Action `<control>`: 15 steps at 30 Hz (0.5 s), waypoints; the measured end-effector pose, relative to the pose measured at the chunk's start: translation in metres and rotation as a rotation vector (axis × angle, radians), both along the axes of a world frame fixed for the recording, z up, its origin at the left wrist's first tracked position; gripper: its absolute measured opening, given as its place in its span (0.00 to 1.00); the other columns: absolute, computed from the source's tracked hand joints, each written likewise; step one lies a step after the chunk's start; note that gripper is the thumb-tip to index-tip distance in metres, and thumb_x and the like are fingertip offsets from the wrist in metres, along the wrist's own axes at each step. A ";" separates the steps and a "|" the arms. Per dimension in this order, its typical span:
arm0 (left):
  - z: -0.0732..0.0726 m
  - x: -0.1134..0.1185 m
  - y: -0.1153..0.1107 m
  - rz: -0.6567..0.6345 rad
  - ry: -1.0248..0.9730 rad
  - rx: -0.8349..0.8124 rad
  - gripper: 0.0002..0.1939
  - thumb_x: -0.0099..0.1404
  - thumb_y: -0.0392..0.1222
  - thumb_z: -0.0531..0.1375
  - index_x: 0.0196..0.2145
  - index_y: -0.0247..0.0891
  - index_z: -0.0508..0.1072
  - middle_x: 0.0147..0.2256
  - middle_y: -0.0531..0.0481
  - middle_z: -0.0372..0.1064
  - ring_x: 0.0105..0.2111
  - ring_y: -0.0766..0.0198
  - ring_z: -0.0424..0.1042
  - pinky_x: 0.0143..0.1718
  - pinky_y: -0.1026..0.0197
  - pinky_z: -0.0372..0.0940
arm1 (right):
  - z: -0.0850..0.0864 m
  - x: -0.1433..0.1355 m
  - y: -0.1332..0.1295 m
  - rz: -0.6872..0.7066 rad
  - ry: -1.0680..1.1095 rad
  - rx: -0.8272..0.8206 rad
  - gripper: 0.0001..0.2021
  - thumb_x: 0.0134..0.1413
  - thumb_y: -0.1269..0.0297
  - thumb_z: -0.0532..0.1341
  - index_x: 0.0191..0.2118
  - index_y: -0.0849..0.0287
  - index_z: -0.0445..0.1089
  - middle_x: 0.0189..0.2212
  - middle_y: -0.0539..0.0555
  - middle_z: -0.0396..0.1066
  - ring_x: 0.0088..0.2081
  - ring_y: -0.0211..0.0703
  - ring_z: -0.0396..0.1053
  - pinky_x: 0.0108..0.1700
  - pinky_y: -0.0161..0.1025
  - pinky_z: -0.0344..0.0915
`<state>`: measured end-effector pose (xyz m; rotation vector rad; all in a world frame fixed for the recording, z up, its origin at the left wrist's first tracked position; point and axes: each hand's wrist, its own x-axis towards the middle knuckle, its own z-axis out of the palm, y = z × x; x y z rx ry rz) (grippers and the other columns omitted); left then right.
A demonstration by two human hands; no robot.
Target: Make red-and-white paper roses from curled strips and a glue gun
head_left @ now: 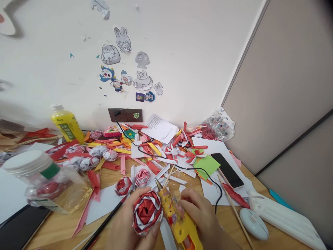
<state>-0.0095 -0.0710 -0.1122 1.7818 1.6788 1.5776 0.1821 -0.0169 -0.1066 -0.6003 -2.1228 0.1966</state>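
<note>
In my left hand (122, 222) is a folded paper rose (147, 212), red and white, its open centre facing me. My right hand (199, 211) grips a yellow glue gun (179, 222) spotted with dried paint or glue. The gun's metal nozzle points up and away, just beyond the rose's right edge; whether it touches the rose I cannot tell. Past my left fingers lie two smaller paper roses, one red (123, 186) and one pink (142, 177). A thin wooden stick (169, 175) rises behind the glue gun.
Folded paper strips (153, 149) are heaped along the wall. At left stand a clear plastic jar (44, 180) and a yellow bottle (68, 123). A black cable (197, 169) crosses the table. On the right lie a phone (227, 170), a mouse (253, 223) and a white keyboard (286, 218).
</note>
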 end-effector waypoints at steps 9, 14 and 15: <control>0.005 0.001 0.000 -0.068 -0.016 0.013 0.23 0.59 0.53 0.58 0.50 0.45 0.63 0.33 0.47 0.74 0.28 0.57 0.75 0.28 0.57 0.72 | -0.003 0.004 0.008 0.052 0.082 -0.080 0.08 0.60 0.62 0.51 0.38 0.56 0.67 0.28 0.52 0.63 0.28 0.40 0.65 0.26 0.35 0.59; 0.006 0.002 -0.003 -0.047 0.025 0.004 0.22 0.61 0.52 0.56 0.51 0.42 0.61 0.32 0.49 0.72 0.26 0.60 0.74 0.28 0.59 0.71 | -0.006 0.007 0.010 0.062 0.063 -0.148 0.07 0.58 0.61 0.55 0.40 0.55 0.67 0.31 0.52 0.65 0.30 0.41 0.67 0.27 0.34 0.63; 0.006 0.003 -0.003 -0.042 0.033 0.006 0.23 0.61 0.53 0.55 0.51 0.41 0.61 0.32 0.49 0.71 0.26 0.60 0.74 0.28 0.59 0.71 | -0.006 0.007 0.010 0.064 0.069 -0.161 0.07 0.58 0.61 0.56 0.40 0.55 0.67 0.31 0.52 0.65 0.30 0.41 0.67 0.27 0.35 0.63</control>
